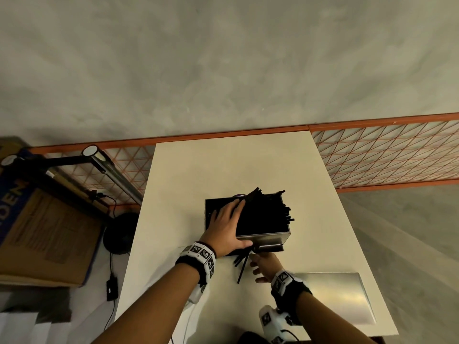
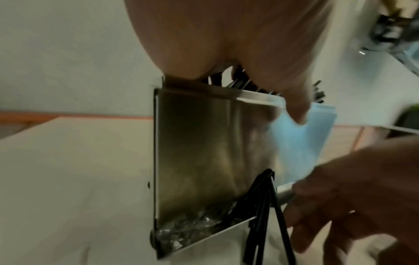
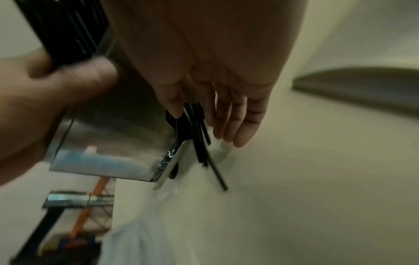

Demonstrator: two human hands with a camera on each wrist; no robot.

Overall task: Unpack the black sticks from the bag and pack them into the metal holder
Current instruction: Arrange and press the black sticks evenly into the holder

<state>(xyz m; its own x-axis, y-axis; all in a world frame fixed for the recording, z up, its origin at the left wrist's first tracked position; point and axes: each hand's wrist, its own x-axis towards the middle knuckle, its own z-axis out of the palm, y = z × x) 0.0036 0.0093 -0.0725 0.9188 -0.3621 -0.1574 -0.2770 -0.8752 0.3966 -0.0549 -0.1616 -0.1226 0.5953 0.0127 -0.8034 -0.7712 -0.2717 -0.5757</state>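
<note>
A: Where are the black sticks [image 1: 267, 214]?
B: Mostly packed in the metal holder [image 1: 263, 238] on the surface [image 1: 198, 175]; a few [image 1: 242, 263] poke out at its base.
A: The hands?
B: Left hand [image 1: 227, 228] clasps the holder's top. Right hand [image 1: 264, 265] pinches the strays.
A: Step?
B: Gathering leftovers, I'd judge; next, lift them up into the top.
</note>
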